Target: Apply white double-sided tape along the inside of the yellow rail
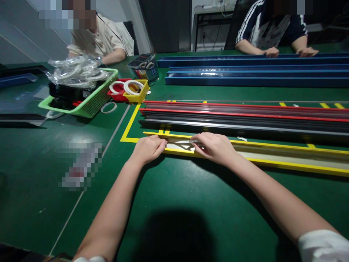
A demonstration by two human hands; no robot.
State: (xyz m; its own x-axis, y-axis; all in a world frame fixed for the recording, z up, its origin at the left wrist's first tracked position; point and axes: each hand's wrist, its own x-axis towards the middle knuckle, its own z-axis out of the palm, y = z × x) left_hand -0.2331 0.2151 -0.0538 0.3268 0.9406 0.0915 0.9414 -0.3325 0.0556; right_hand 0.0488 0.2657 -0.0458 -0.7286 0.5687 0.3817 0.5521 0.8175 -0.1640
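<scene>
Spreading across the view, the smooth green bench [174, 196] has a soft sheen. Long blue channels [245, 76] lie along its far side, with glossy, film-like glints inside. Nearer are a red-edged strip [231, 110] and dark, ridged black strips [231, 128] with a silvery highlight. Nearest, directly under both hands, lies the yellow-edged channel [272, 153], a straight length with two raised rims and a pale inner floor, running out of view at the right. Left of these stands a green mesh basket [94, 102], heaped with crinkled, clear-wrapped rings [79, 72]. The left hand [149, 147] bends over the channel's left end, its grip curled in at the fingertips; what it pinches is hidden. The right hand [214, 145] has its grip closed, thumb against fingers, on a slim shiny piece [195, 141] too small to identify, held over the channel.

Green surface stretches from the near rim back between the forearms, giving broad room on that side. Beyond the far rim only a narrow gap separates it from the black strips. The channel's left end sits near a yellow corner marking [125, 138], with more green surface farther left.
</scene>
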